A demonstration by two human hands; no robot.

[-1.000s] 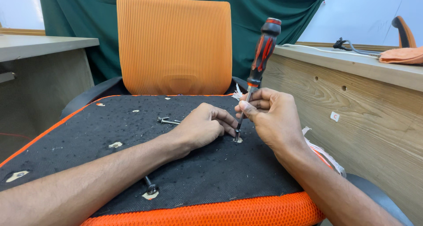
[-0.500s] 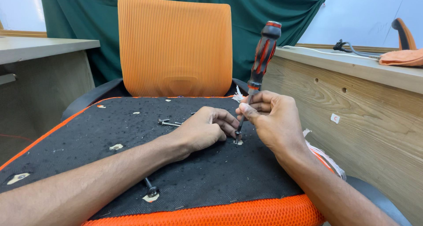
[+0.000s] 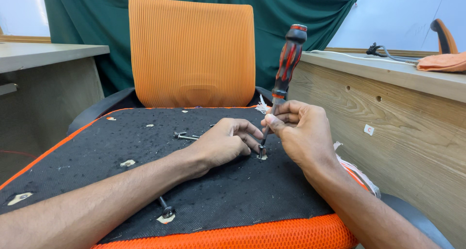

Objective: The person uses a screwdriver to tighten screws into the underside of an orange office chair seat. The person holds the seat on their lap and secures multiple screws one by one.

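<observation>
No container is seen; the things are carried by the black felt underside of an upturned chair seat, edged in orange mesh along its near edge. Toward the right edge of the seat, a screwdriver with a red and black handle is stood nearly upright, tilted slightly to the right, its tip set on a bolt seated in a hole in the felt. Two loose bolts are laid near the middle of the seat, toward the far edge, and another bolt is stuck in a hole close to the near edge.

Compared with a second ago, little is changed: the screwdriver is kept on the same bolt, its handle leaning about as before, and the fingers of both hands are only slightly shifted around the shaft.

The right hand is closed around the lower shaft of the screwdriver, just below the handle, thumb and fingers pinched on it, the wrist raised off the seat. The left hand is rested on the felt just left of the bolt, its fingers curled and brought together at the bolt and screwdriver tip; whether the bolt itself is gripped cannot be told. Both forearms are extended from the near edge.

An orange chair back is stood beyond the far edge.
</observation>
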